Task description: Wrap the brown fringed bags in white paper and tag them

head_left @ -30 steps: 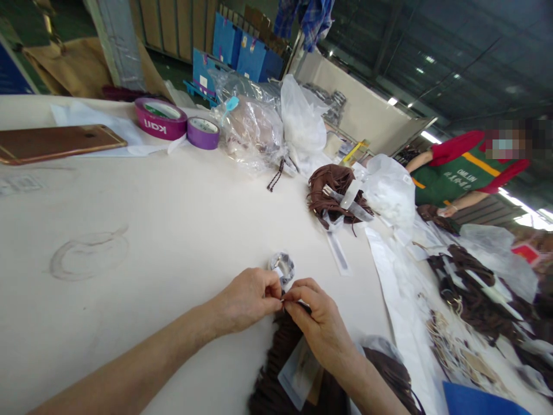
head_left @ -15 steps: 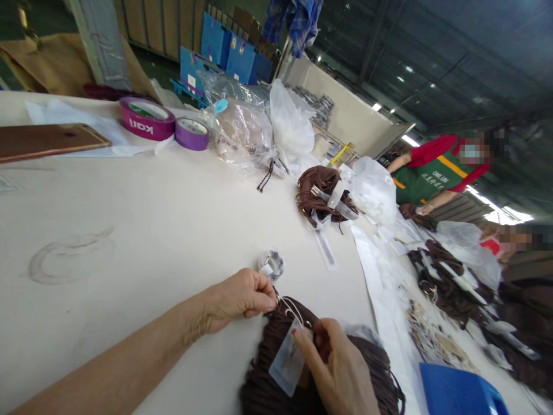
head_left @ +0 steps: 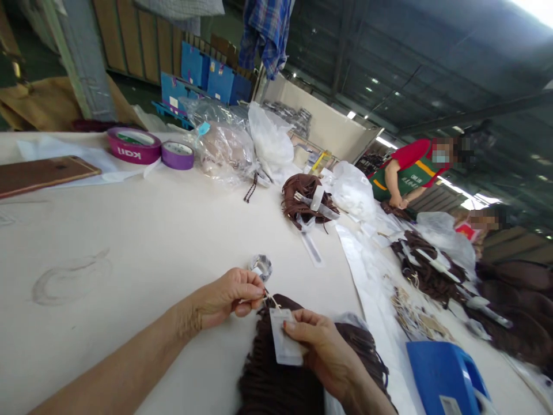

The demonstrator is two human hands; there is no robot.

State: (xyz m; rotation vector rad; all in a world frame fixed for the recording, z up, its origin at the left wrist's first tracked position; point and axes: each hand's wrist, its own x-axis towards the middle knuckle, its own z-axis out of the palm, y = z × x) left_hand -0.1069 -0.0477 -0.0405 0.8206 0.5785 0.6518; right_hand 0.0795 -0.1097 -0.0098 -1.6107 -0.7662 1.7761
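Observation:
Between the thumb and fingers of my right hand [head_left: 322, 340] is a pale translucent hang tag [head_left: 283, 340], held by its right edge. A light string [head_left: 271, 298] runs up from the tag's top. My left hand [head_left: 235, 297] pinches the string's upper end near the edge of a dark brown fringed bag [head_left: 276, 380]. The bag lies under both hands, partly hidden by my right hand and arm. Just beyond my left hand sits a small shiny silver roll [head_left: 261, 266].
Another brown fringed bag [head_left: 302, 199] with plastic strips lies ahead. Tape rolls [head_left: 133, 153] and a brown phone-like case [head_left: 47, 173] are at the left. A blue plastic container [head_left: 436, 369] stands at right, near loose strings [head_left: 415, 314]. A co-worker [head_left: 406, 173] stands across the table.
My right hand has gripped the tag and lifted it upright off the bag. The string looks drawn together. The view has tilted up slightly, and the co-worker's hands have come together.

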